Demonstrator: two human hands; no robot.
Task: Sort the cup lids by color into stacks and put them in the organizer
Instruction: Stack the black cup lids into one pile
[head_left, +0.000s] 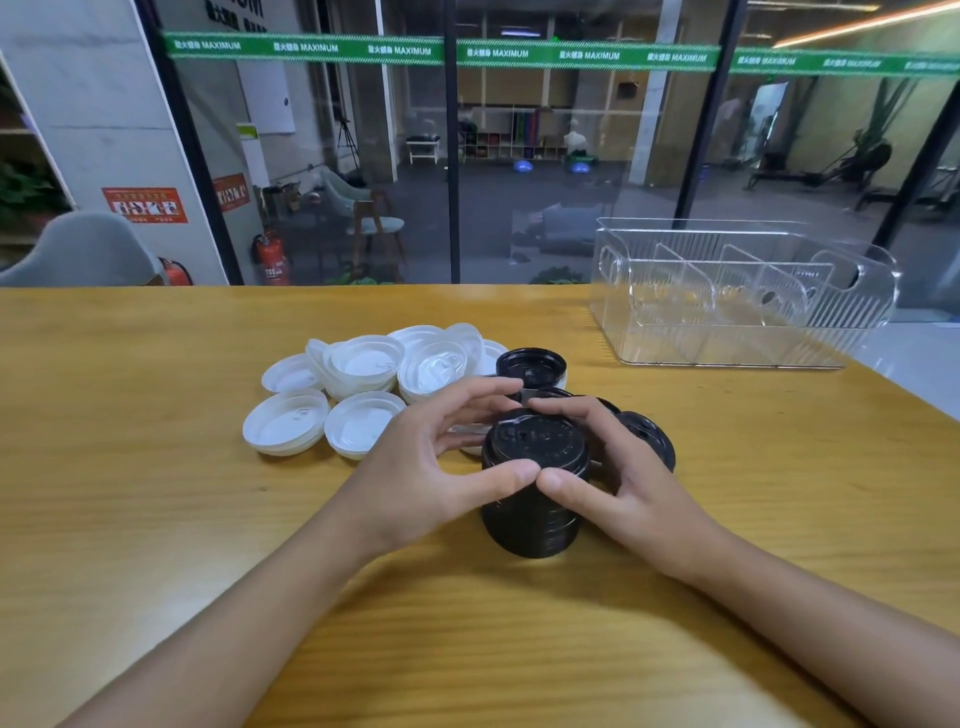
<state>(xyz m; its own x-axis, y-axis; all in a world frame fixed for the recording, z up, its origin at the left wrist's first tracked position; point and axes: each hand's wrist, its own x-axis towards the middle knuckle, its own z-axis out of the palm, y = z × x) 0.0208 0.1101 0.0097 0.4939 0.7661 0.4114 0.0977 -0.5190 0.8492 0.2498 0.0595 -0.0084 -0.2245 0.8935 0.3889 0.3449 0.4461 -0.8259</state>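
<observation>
Both of my forearms are lying low over the wooden tabletop (156, 519), meeting at the black stack (530, 514), which is standing upright on the wood just in front of me. My left hand (431, 467) and right hand (623, 483) are cupping its upper part from either side: the thumbs are touching tip to tip on the near rim, and the fingers are arching half curled over the top lid. Each lid is showing glossy black and round, with a raised rim and a small sip opening moulded in the top; the nested rims are showing as fine ridges down the side. I am judging the stack light, thin-walled and slick, likely to slide apart or tip if squeezed only at the top, so the lower half is looking like the place to take hold. Loose black lids (532, 366) are lying just behind, white lids (363, 384) are crowding in a jumble to the left, and the clear organizer (737, 301) is sitting well apart at the far right.
</observation>
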